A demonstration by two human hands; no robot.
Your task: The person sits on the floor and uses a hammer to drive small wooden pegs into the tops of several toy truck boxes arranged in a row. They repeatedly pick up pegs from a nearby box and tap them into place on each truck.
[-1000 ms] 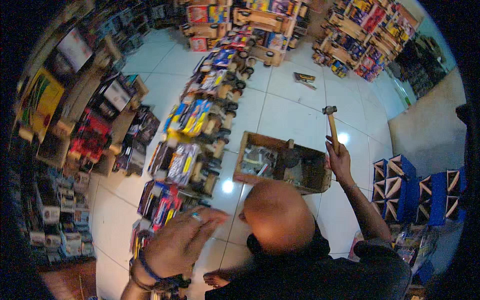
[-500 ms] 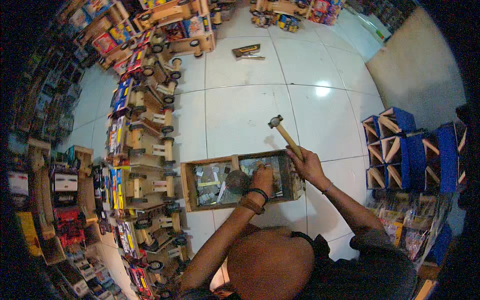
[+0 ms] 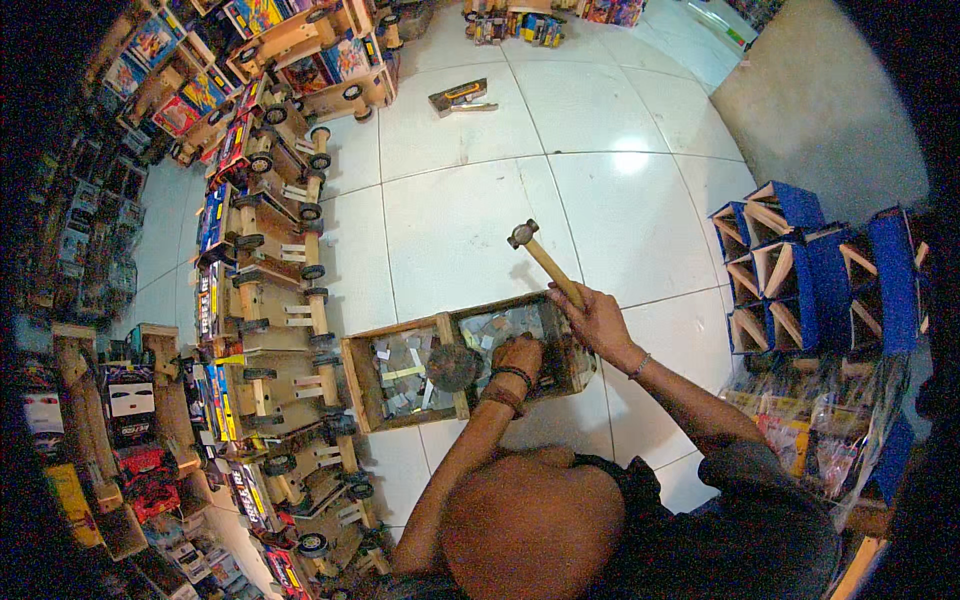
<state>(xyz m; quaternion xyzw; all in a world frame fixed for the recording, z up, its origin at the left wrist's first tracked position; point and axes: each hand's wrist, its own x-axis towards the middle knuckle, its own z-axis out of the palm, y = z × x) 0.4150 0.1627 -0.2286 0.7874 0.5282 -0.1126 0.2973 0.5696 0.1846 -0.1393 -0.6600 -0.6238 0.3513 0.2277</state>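
Note:
My right hand (image 3: 602, 328) is closed around the wooden handle of a hammer (image 3: 556, 272), its metal head pointing up and away to the left. Below it sits a shallow wooden box (image 3: 361, 392) split by a divider. My left hand (image 3: 518, 358) reaches into the box's right compartment with its fingers curled down; what they hold, if anything, is hidden. Small flat grey and pale pieces (image 3: 404, 362) lie in both compartments. Over the divider, beside my left wrist, is a dark round object (image 3: 453, 368) whose kind I cannot make out.
Wooden toy trucks (image 3: 268, 290) with black wheels line the left side. Farther off, a dark tool with a yellow-orange outline (image 3: 462, 95) lies on the white tiled floor (image 3: 470, 215). Blue frames with wooden pieces (image 3: 775, 270) are stacked at right, near plastic-wrapped goods (image 3: 800, 440).
The whole view has shifted, so the box, hammer and both hands appear slightly farther left. My right hand keeps hold of the hammer, and my left hand stays in the right compartment.

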